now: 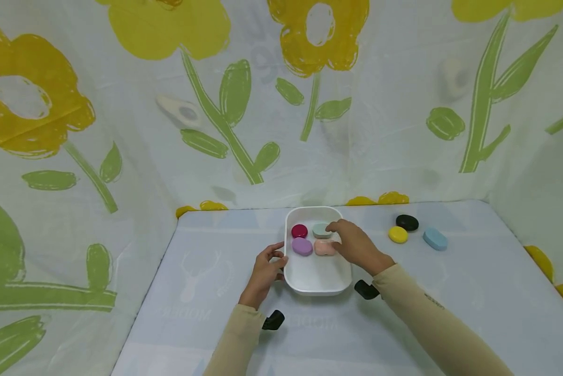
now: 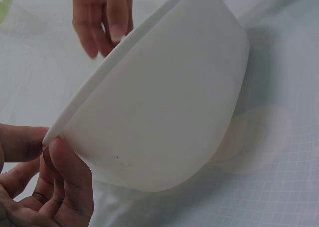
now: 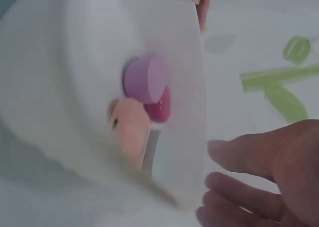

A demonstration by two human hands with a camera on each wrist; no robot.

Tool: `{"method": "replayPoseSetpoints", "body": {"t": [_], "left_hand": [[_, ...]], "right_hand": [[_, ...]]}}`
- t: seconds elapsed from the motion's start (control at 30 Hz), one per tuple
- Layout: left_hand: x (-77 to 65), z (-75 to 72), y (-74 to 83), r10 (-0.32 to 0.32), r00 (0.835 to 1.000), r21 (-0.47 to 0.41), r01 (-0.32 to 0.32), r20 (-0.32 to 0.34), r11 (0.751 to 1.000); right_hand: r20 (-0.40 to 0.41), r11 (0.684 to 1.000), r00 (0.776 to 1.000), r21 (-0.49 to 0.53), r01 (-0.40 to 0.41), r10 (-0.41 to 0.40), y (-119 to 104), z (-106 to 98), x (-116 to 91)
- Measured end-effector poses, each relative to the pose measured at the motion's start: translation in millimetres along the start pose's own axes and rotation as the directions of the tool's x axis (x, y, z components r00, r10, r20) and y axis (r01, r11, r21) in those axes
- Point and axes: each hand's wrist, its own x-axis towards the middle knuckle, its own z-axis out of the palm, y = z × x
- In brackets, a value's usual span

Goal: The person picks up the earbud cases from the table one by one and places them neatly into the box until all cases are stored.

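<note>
My left hand (image 1: 264,271) pinches the left rim of a white plastic basin (image 1: 318,275) between thumb and fingers, as the left wrist view (image 2: 60,172) also shows. Inside the basin's far half lie a red round soap (image 1: 299,231), a purple oval soap (image 1: 302,246), a pink soap (image 1: 324,247) and a pale green soap (image 1: 320,231). Over the basin's right rim reaches my right hand (image 1: 356,246), its fingertips overlapping the pale green and pink soaps in the head view. Thumb and fingers stand apart in the right wrist view, with nothing between them.
To the right on the table (image 1: 206,292) lie a yellow round soap (image 1: 398,234), a black oval soap (image 1: 407,222) and a light blue soap (image 1: 435,238). A flower-printed white sheet (image 1: 380,151) hangs behind and beside the table.
</note>
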Motion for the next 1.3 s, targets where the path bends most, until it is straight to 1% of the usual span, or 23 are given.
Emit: {"method": "replayPoseSetpoints", "body": {"t": [0.13, 0.2, 0.3, 0.43, 0.53, 0.6, 0.73, 0.93, 1.17, 1.3], "left_hand": [[0.0, 0.6, 1.2, 0.01, 1.0, 0.008, -0.01, -0.002, 1.0], [-0.1, 0.6, 1.2, 0.014, 1.0, 0.012, -0.014, -0.005, 1.0], [-0.9, 0.1, 0.9, 0.013, 1.0, 0.011, -0.013, -0.006, 1.0], [-2.1, -0.6, 0.5, 0.004, 1.0, 0.012, -0.004, -0.005, 1.0], [-1.8, -0.3, 0.0, 0.008, 1.0, 0.011, -0.007, -0.003, 1.0], [-1.4, -0.1, -0.5, 0.011, 1.0, 0.011, -0.011, -0.003, 1.0], [-1.0, 0.1, -0.5, -0.001, 1.0, 0.009, 0.001, -0.006, 1.0], [-0.3, 0.9, 0.0, -0.013, 1.0, 0.006, 0.013, -0.011, 1.0], [1.5, 1.1, -2.8, -0.001, 1.0, 0.005, 0.001, -0.003, 1.0], [3.0, 1.4, -3.1, -0.008, 1.0, -0.005, 0.008, -0.001, 1.0]], "right_hand": [[-0.127, 0.999, 0.991, 0.023, -0.025, 0.028, 20.5, -9.9, -13.0], [-0.191, 0.999, 0.981, 0.026, -0.039, 0.043, 36.1, -14.4, -18.1], [-0.253, 0.997, 0.965, 0.034, -0.064, 0.071, 63.4, -20.8, -26.0], [-0.293, 0.993, 0.949, 0.044, -0.109, 0.117, 100.5, -24.6, -34.4], [-0.284, 0.986, 0.945, 0.043, -0.159, 0.164, 121.7, -23.8, -37.1], [-0.269, 0.981, 0.944, 0.036, -0.188, 0.191, 131.5, -22.4, -37.5], [-0.244, 0.973, 0.943, 0.01, -0.232, 0.227, 141.9, -20.0, -35.5], [-0.271, 0.967, 0.934, -0.03, -0.251, 0.234, 148.8, -17.3, -29.7], [-0.288, 0.968, 0.932, -0.052, -0.247, 0.222, 150.3, -15.0, -28.4], [-0.262, 0.965, 0.935, -0.05, -0.258, 0.237, 147.2, -15.8, -31.0]]}}
